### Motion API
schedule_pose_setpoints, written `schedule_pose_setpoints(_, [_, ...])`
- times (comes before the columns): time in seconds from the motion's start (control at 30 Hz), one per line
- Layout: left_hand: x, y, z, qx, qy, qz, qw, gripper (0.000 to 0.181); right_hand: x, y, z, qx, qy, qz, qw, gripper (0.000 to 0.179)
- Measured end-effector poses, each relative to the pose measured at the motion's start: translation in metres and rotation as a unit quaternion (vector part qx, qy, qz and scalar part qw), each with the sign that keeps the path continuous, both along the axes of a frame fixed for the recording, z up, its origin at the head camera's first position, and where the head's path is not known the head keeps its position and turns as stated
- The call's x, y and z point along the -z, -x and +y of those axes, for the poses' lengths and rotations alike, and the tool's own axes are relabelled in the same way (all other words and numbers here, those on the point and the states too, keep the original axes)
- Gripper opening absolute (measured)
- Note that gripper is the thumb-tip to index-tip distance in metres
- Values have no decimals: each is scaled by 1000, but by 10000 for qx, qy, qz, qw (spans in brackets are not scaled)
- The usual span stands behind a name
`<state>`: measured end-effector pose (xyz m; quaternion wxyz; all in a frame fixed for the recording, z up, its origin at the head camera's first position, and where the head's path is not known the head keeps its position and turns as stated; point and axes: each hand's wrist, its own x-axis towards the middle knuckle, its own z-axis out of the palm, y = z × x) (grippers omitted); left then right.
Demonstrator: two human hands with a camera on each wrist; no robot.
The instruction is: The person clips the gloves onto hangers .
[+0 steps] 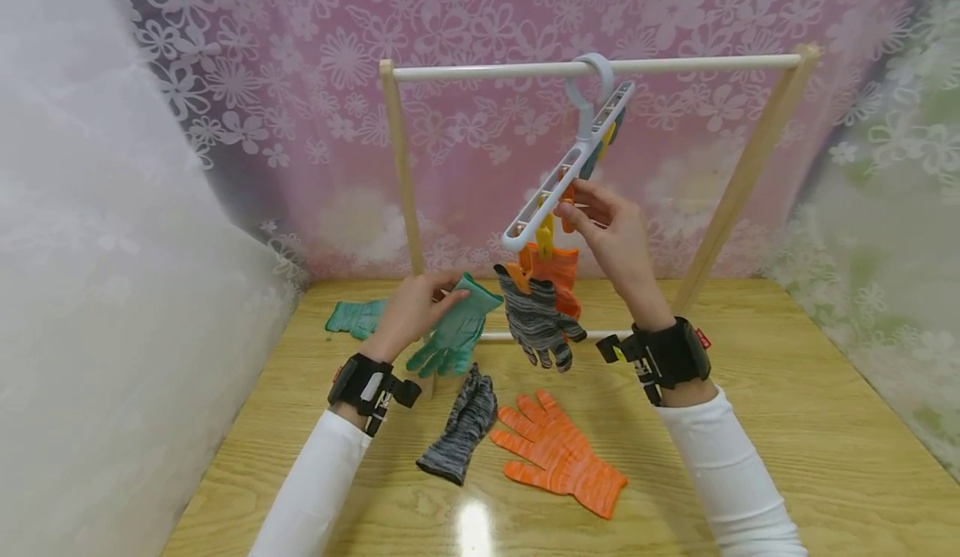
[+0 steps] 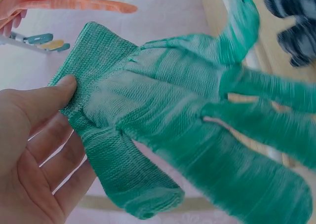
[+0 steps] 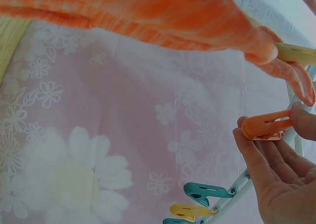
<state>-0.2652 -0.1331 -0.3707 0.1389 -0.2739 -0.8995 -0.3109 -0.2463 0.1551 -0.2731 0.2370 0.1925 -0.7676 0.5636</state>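
My left hand (image 1: 417, 311) pinches a green knit glove (image 2: 163, 95) by its cuff, thumb on top, and the glove's fingers dangle away from it. Up at the white hanger (image 1: 573, 175), my right hand (image 1: 617, 236) pinches an orange clothespin (image 3: 266, 126) between thumb and fingers. No cloth shows in that clothespin. Just in front of it, a yellow clothespin (image 1: 545, 236) carries an orange glove (image 1: 562, 272). Another orange clothespin (image 1: 522, 272), at the hanger's near end, grips a grey-black striped glove (image 1: 542, 315).
The hanger hooks over the white bar (image 1: 690, 65) of a wooden-legged rack. Teal clothespins (image 3: 207, 192) and a yellow one line its far half. A grey-black glove (image 1: 462, 432), an orange glove (image 1: 558, 455) and a second green glove (image 1: 352, 318) lie on the wooden table (image 1: 750, 474).
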Motion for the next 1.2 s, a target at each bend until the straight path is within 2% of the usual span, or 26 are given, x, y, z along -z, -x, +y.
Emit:
schedule_pose_setpoints(0.2, [-7, 10, 18, 140, -100, 149, 9997, 33, 0, 1, 1, 112, -16, -29, 9999, 42])
schedule_pose_setpoints(0.4, [-16, 17, 35, -5, -167, 287, 9994, 34, -1, 2, 0, 157, 13, -67, 9999, 42])
schedule_pose_setpoints(0.63, [-26, 21, 47, 187, -527, 21, 9984, 30, 2, 2, -1, 230, 116, -58, 9997, 42])
schedule_pose_setpoints(0.83, [-35, 26, 59, 326, -814, 88, 9961, 25, 4, 5, -2, 250, 304, 34, 9992, 41])
schedule_pose_setpoints(0.97, [-40, 29, 65, 324, -973, 25, 9947, 26, 5, 8, -4, 214, 514, 95, 9984, 40])
schedule_pose_setpoints(1.2, [-49, 29, 73, 622, -1424, -338, 9873, 31, 7, 11, -8, 94, 1070, 19, 9942, 38])
